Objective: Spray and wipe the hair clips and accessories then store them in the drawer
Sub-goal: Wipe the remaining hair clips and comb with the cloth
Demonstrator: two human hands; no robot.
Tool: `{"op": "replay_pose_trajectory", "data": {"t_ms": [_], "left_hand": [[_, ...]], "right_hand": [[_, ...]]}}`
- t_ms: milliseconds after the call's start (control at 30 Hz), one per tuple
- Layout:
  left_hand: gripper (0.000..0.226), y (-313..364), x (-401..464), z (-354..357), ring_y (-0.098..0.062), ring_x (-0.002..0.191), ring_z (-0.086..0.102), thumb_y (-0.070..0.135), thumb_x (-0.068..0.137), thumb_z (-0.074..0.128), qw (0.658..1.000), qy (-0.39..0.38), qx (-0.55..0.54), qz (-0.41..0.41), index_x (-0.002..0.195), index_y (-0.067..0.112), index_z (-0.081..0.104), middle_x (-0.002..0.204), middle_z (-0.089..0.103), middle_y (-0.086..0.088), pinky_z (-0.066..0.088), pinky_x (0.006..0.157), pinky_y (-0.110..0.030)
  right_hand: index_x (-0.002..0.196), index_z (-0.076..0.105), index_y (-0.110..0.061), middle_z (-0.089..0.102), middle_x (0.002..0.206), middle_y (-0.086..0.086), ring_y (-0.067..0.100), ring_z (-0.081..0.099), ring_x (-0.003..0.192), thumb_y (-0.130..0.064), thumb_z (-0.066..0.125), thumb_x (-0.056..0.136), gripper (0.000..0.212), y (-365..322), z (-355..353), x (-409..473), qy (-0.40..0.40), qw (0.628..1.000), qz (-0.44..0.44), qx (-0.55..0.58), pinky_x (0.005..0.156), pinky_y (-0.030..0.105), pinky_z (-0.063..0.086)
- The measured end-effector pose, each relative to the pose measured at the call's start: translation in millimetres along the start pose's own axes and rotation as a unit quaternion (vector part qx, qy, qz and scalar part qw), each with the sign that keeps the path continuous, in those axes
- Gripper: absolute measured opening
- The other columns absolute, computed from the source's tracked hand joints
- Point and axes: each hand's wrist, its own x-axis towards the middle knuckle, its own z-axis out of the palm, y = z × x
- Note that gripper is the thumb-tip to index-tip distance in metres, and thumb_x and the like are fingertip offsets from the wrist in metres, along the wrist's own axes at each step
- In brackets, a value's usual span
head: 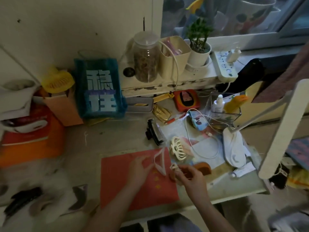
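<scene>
Head view: two hands over the bench.
Left hand: pinches white triangular clip.
Right hand: grips small clip.
Handling: light, stiff, probably brittle plastic; hold by the frame.

Hair clips: four. Combs: one. Spray bottles: one.

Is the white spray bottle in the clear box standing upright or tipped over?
Upright. The spray bottle stands with its cap pointing up inside the clear box, near the box's back left corner. How full it is cannot be told.
</scene>
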Motion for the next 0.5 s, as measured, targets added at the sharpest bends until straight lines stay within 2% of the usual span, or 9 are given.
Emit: {"op": "replay_pose_trajectory", "data": {"t_ms": [133,267,400,500], "left_hand": [[0.042,14,9,16,-0.016,0.106,0.061,0.029,0.076,0.076,0.999,0.025,-0.002,-0.044,0.114,0.014,0.067,0.114,0.068,-0.003,0.042,0.087,-0.021],[0.040,18,17,26,-0.014,0.098,0.065,0.035,0.073,0.077,0.995,0.046,0.004,-0.084,0.109,0.017,0.070,0.108,0.071,0.000,0.049,0.084,-0.025],[0.032,20,25,33,-0.013,0.091,0.065,0.035,0.075,0.076,0.991,0.054,0.025,-0.120,0.102,0.018,0.073,0.101,0.073,0.002,0.046,0.074,-0.022],[0.025,20,24,36,-0.007,0.078,0.060,0.034,0.077,0.074,0.987,0.073,0.017,-0.143,0.096,0.017,0.074,0.096,0.074,0.002,0.041,0.067,-0.020]], "right_hand": [[0.092,0.071,-0.021,0.071,0.082,-0.008,0.001,0.064,0.076,-0.021,0.071,0.081,0.011,7,-13,13,-0.032,0.999,0.007,0.006,0.069,0.023,0.052],[0.091,0.071,-0.024,0.071,0.082,-0.009,0.001,0.064,0.077,-0.020,0.073,0.079,0.012,12,-19,19,-0.035,0.999,0.025,0.015,0.072,0.026,0.053],[0.091,0.071,-0.024,0.072,0.081,-0.007,0.005,0.066,0.077,-0.019,0.073,0.079,0.013,18,-22,26,-0.045,0.998,0.048,0.021,0.074,0.034,0.056],[0.091,0.071,-0.023,0.072,0.083,-0.006,0.009,0.066,0.080,-0.018,0.073,0.079,0.013,18,-24,30,-0.054,0.997,0.047,0.022,0.076,0.038,0.055]]}}
